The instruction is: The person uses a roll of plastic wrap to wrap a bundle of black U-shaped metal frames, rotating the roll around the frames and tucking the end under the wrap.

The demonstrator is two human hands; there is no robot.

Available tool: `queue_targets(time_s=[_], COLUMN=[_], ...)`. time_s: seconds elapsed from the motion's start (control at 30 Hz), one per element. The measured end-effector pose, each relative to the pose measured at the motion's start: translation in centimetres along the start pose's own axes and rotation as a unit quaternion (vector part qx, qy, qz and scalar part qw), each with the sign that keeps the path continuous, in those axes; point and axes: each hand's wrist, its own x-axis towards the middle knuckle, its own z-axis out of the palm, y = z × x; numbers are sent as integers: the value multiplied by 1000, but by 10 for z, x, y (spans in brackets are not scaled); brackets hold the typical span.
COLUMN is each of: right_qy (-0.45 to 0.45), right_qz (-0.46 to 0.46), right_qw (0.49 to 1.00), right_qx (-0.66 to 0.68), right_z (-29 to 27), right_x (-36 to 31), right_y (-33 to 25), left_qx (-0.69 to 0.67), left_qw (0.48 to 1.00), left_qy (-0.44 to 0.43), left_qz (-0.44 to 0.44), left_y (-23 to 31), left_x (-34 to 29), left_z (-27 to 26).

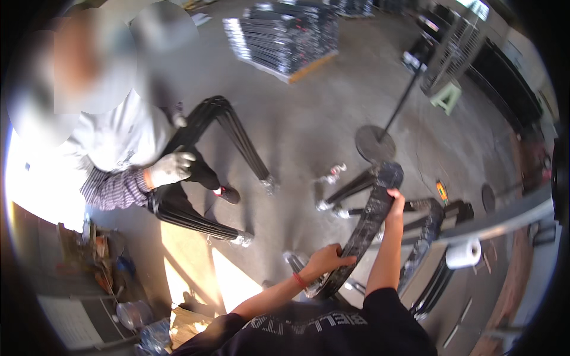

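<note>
Right in front of me is a bundle of black bent metal legs [363, 234], its top bar wrapped in shiny film. My left hand [328, 260], with a red band at the wrist, grips the near end of that bar, thumb on top. Farther along, near the bent corner, my right hand [396, 203] is closed round the bar's right side; its fingertips are partly hidden. The bundle's legs slope down to the left, with film on their ends. To the right stands another film-wrapped black bundle [423, 237], which neither hand touches.
At left, a co-worker's gloved hand [172, 168] rests on a similar black bundle [222, 115]. A pallet stack of black parts [288, 38] stands far back. A fan [454, 50] on a round base [375, 143] is beyond my bundle. A white roll [464, 254] lies at right.
</note>
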Motion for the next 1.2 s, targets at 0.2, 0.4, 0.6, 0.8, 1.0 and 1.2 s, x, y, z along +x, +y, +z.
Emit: queue_targets(time_s=[0.2,0.4,0.6,0.8,1.0,1.2], right_qy=[282,243,112,84,-60,-284], right_qz=[-131,-283,-248,-271,-274,-316], right_qw=[922,906,918,912,894,775], right_qx=[-232,-200,-289,-296,-351,-468], right_z=[28,49,42,46,102,281], right_x=[-33,-158,-278,-318,-300,-257], right_y=[3,-18,-13,-1,-15,-68], left_qx=[-14,-50,-108,-178,-167,-190], left_qw=[999,996,982,961,958,962], left_qy=[35,-44,-141,-153,-187,-133], left_qz=[30,59,63,147,142,145], left_y=[0,-1,6,-5,-11,-14], left_x=[0,15,17,19,21,10], left_z=[18,53,68,98,103,100])
